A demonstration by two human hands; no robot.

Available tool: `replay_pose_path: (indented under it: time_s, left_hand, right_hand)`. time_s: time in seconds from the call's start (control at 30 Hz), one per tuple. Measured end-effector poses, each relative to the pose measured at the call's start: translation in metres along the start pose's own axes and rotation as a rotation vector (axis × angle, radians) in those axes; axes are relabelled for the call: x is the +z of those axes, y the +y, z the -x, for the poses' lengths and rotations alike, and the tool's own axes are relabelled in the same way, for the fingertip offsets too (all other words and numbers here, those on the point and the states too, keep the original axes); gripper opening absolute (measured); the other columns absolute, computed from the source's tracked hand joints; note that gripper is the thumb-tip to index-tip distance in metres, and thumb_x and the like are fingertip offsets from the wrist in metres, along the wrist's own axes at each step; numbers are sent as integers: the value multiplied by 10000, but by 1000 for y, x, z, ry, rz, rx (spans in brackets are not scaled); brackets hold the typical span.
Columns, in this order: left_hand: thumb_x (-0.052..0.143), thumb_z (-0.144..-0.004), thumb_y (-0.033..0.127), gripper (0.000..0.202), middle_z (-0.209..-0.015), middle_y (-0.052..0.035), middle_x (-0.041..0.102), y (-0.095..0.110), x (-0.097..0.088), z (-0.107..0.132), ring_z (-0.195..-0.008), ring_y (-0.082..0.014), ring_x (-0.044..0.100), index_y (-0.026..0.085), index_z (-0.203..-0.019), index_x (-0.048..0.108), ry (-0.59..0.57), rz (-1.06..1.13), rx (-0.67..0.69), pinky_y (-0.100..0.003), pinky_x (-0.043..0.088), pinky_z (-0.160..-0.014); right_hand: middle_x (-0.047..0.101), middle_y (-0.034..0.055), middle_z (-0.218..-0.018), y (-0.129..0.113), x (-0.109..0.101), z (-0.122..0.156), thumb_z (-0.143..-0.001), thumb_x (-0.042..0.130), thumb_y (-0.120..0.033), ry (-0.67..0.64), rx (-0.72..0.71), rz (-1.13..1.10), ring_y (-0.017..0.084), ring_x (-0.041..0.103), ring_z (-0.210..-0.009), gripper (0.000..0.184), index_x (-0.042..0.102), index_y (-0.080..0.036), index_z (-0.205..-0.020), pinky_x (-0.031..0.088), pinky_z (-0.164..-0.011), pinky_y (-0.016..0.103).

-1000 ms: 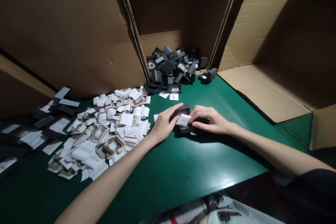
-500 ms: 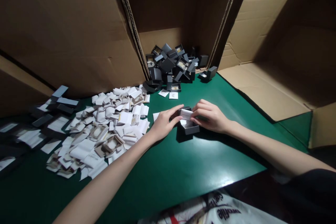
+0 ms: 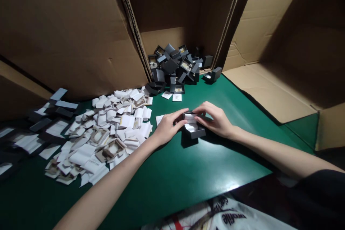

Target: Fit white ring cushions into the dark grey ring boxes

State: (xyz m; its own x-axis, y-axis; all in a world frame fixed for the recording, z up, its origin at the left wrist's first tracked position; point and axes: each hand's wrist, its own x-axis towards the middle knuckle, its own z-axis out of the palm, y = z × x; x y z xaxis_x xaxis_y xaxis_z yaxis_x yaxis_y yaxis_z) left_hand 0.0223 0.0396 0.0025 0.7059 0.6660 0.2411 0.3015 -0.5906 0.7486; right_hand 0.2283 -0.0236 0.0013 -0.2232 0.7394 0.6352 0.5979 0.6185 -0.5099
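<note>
A small black hinged box (image 3: 198, 133) stands opened on the green table, its lid raised at the back. White lining paper (image 3: 191, 119) lies against the inside of the lid, and the base is pale inside. My left hand (image 3: 169, 126) pinches the left side of the lid between thumb and fingers. On the other side, my right hand (image 3: 214, 119) has its fingertips on the lid's top right edge and its thumb by the white paper. A white card (image 3: 159, 119) lies partly hidden behind my left hand.
A heap of folded white paper inserts (image 3: 107, 133) covers the table at left. Opened black boxes (image 3: 172, 64) are piled at the back, with more black boxes (image 3: 64, 104) at far left. Two small white cards (image 3: 177, 97) lie before the back pile. Cardboard walls (image 3: 72, 32) enclose the table (image 3: 242, 107).
My right fingers have moved from the white paper up to the lid's edge. The paper now sits flatter against the lid. My left hand keeps its hold.
</note>
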Motion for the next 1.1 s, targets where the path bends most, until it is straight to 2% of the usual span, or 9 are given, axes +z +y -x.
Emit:
replay_pose_path:
  time_s: [0.23, 0.37, 0.47, 0.57, 0.7, 0.77, 0.93, 1.1]
  left_hand:
    - [584, -879, 297, 371, -1000, -36, 683, 0, 0, 0, -820, -168, 613, 225, -1243, 574, -3, 6, 10, -291, 473, -770]
    - [554, -877, 259, 312, -962, -36, 666, 5, 7, 1, -806, -153, 595, 210, -1182, 594, 48, 5, 24, -271, 461, -755]
    - [543, -836, 185, 233, -834, -7, 646, 12, 15, 2, -694, -125, 568, 179, -1060, 606, 134, 41, -57, -231, 442, -655]
    - [519, -804, 144, 164, -814, 1, 642, 15, 20, 2, -657, -113, 562, 169, -949, 593, 194, 93, -116, -213, 426, -612]
    - [497, -793, 132, 135, -793, 4, 627, 14, 21, 2, -638, -109, 555, 171, -896, 574, 238, 89, -139, -213, 417, -602]
    - [499, -805, 150, 137, -784, 1, 620, 12, 21, 2, -645, -118, 561, 174, -924, 563, 226, 88, -138, -216, 416, -591]
    - [533, -826, 193, 258, -772, 6, 624, 11, 18, 2, -646, -137, 582, 192, -1082, 501, 102, 23, -83, -229, 411, -583]
    - [504, -860, 196, 188, -855, -6, 642, 13, 15, 4, -726, -144, 614, 197, -1048, 512, 65, 21, -62, -232, 439, -634]
  right_hand:
    - [554, 62, -904, -2, 0, -2, -893, 535, -203, 7, 70, -101, 177, 546, -854, 101, 633, -210, -917, 481, -734, 335]
    - [547, 64, -982, -2, 9, 0, -866, 555, -197, 51, 165, -209, 177, 563, -914, 70, 599, -203, -920, 492, -757, 321]
    - [599, 45, -924, -5, 18, 1, -854, 565, -223, 45, 304, -268, 157, 578, -823, 124, 563, -195, -975, 484, -702, 291]
    - [625, 28, -839, -10, 22, 0, -852, 563, -276, -2, 419, -282, 126, 546, -677, 166, 565, -179, -987, 444, -599, 253]
    - [608, -6, -723, -12, 21, -2, -806, 605, -285, -106, 459, -282, 102, 491, -578, 248, 588, -165, -1023, 395, -531, 227]
    - [596, -14, -687, -10, 21, -3, -786, 611, -264, -134, 477, -284, 101, 486, -565, 248, 601, -157, -1009, 385, -524, 225]
    - [581, -21, -668, -6, 23, -2, -761, 610, -259, -92, 522, -301, 105, 486, -562, 225, 605, -155, -960, 378, -519, 225]
    - [558, -28, -645, -8, 21, -3, -775, 610, -305, -136, 498, -304, 105, 465, -549, 195, 595, -153, -894, 365, -512, 226]
